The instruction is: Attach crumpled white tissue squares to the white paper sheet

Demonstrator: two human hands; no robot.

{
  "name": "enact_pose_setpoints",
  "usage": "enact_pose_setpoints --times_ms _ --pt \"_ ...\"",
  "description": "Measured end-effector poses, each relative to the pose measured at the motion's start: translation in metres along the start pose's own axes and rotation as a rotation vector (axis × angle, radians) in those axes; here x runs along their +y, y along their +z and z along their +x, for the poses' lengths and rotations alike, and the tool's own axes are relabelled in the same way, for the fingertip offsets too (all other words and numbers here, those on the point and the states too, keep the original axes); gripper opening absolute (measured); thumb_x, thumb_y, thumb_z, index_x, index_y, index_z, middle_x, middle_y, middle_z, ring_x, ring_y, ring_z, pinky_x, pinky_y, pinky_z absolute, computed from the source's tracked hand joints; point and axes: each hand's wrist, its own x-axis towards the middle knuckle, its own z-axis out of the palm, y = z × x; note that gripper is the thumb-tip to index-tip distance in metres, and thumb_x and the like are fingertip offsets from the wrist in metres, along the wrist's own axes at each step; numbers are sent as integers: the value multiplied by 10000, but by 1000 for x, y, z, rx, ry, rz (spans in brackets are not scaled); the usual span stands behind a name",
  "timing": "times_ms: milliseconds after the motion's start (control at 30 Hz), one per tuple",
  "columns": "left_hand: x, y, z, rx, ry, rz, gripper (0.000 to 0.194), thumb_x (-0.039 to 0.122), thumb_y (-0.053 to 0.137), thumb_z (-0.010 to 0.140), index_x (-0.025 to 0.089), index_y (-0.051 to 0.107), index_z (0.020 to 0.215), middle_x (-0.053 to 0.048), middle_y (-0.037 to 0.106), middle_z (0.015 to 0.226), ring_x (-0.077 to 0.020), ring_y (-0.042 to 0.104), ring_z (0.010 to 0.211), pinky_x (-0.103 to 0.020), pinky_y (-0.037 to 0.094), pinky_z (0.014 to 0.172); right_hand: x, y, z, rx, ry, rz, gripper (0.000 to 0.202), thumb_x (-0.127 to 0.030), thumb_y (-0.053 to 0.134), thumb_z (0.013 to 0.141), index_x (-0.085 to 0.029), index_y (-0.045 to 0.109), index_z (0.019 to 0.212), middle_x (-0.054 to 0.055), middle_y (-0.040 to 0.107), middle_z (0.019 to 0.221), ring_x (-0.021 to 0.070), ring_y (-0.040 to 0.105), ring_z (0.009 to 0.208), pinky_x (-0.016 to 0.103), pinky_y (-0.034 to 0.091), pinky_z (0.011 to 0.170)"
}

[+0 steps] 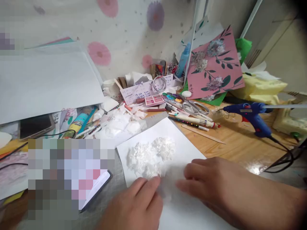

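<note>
Ruffled white tissue-like clusters [140, 156] sit on a white sheet of paper [192, 204], two larger ones side by side and a smaller tuft below them. My left hand [139, 204] is closed at the lower edge of this tuft, its index fingertip touching the ruffles; what lies under the fingers is hidden. To the right, my right hand [208, 182] hovers over the paper with curled fingers, smeared by motion. A pale, blurred patch shows between both hands, too unclear to name.
A blue glue gun [250, 115] with a cord stands at the right. Scissors [195, 107], pens [192, 119] and a thin wooden stick [205, 134] lie behind the paper. A phone [96, 190] lies left, partly pixelated. Crumpled white tissue [120, 123] and a pink flower picture [216, 64] are farther back.
</note>
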Motion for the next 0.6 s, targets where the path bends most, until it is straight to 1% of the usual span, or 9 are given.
enact_pose_setpoints --times_ms 33,100,200,300,500,600 --pt "-1 -1 0 -18 0 -9 211 75 401 777 192 576 778 -58 651 1058 -217 628 801 -319 568 601 -5 2 11 -10 -36 -52 106 -165 534 864 -228 570 941 -1 576 774 156 496 609 278 302 493" --pt "-2 -1 -1 -76 9 -37 218 75 395 765 189 575 809 -77 635 1090 -228 623 829 -343 574 629 -5 5 24 -20 -64 -99 171 -184 538 865 -226 548 1031 9 563 786 172 480 604 304 254 476" --pt "-4 0 -3 -161 22 -71 195 81 408 750 187 560 810 -82 625 1091 -223 615 829 -346 579 659 4 9 28 -16 -82 -99 266 -199 544 862 -240 518 1124 10 551 796 171 470 579 313 203 456" --pt "-5 0 -3 -185 20 -56 207 67 409 742 186 557 824 -75 626 1084 -226 614 826 -357 587 653 10 11 29 -36 -112 -89 324 -203 545 859 -237 503 1179 14 543 800 178 481 592 317 182 453" --pt "-6 -1 -2 -172 50 -10 244 39 388 742 175 557 856 -75 627 1086 -231 620 808 -373 593 612 11 8 36 -50 -144 -82 270 -192 515 885 -208 532 1153 29 549 813 173 483 593 318 187 444" --pt "-7 -2 -2 -184 44 -40 245 47 383 749 180 559 856 -67 619 1111 -229 618 827 -362 590 626 11 8 38 -35 -127 -69 201 -184 528 871 -193 565 1068 25 550 771 164 459 563 313 188 443"
